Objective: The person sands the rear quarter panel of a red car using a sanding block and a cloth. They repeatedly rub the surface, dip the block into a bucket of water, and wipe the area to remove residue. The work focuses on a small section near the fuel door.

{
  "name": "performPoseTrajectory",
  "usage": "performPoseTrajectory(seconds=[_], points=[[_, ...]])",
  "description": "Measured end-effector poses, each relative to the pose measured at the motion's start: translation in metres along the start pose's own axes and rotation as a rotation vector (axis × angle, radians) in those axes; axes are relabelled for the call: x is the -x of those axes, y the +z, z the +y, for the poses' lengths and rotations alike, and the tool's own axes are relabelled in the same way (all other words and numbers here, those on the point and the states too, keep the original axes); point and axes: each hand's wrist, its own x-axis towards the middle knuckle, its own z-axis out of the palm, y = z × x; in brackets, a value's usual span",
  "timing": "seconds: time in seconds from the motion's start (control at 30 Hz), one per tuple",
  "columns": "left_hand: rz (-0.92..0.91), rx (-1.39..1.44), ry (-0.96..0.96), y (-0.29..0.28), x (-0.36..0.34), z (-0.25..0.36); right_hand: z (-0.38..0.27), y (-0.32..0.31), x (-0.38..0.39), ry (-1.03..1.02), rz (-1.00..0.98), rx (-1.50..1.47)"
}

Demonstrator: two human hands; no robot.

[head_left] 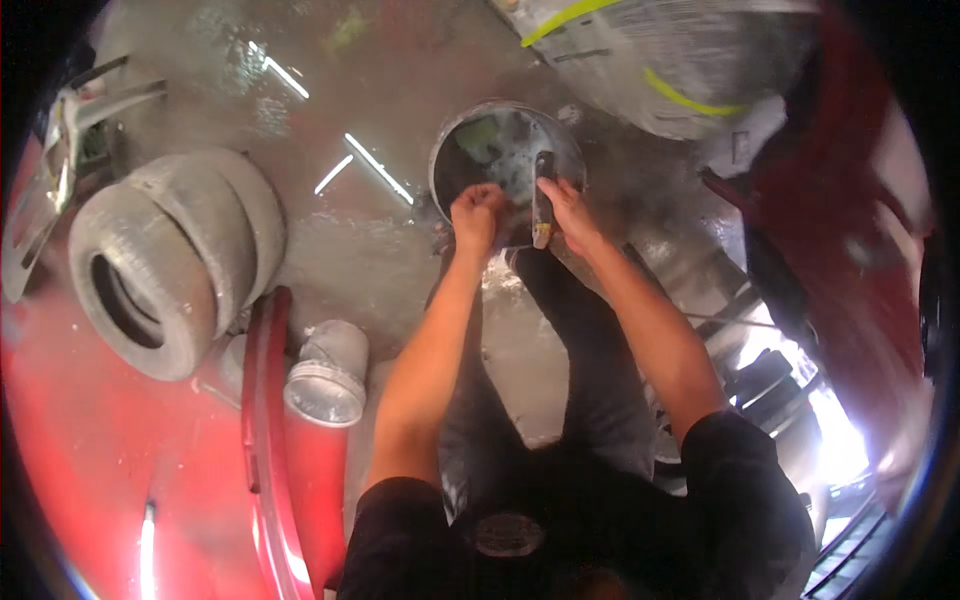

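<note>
A round bucket (562,140) stands on the floor in front of me, between my feet and the grey panel, with dark liquid inside. Over its near right side my right hand (572,212) grips a long, narrow dark block (543,198) that has a worn yellowish near end. The block points away from me, and its exact kind does not show. My left hand (478,212) is closed above the near left part of the bucket, a little apart from the block. Whatever its curled fingers may hold is hidden.
Several worn tyres (150,275) lean together at left, near a white pail (332,370) and a long red trim piece (265,400). Red body panels lie at lower left and right. A grey sanded panel (690,65) with yellow-green tape sits at far right. The concrete floor looks wet.
</note>
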Motion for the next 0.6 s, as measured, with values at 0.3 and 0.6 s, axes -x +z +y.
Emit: performPoseTrajectory(seconds=[0.3,0.6], points=[[-0.186,-1.305,0.318,0.013,-0.243,-0.146,0.077,0.03,-0.206,-0.162,0.223,0.776],[-0.157,-1.228,0.392,-0.03,-0.234,-0.172,0.083,0.021,-0.216,-0.04,-0.098,0.611]])
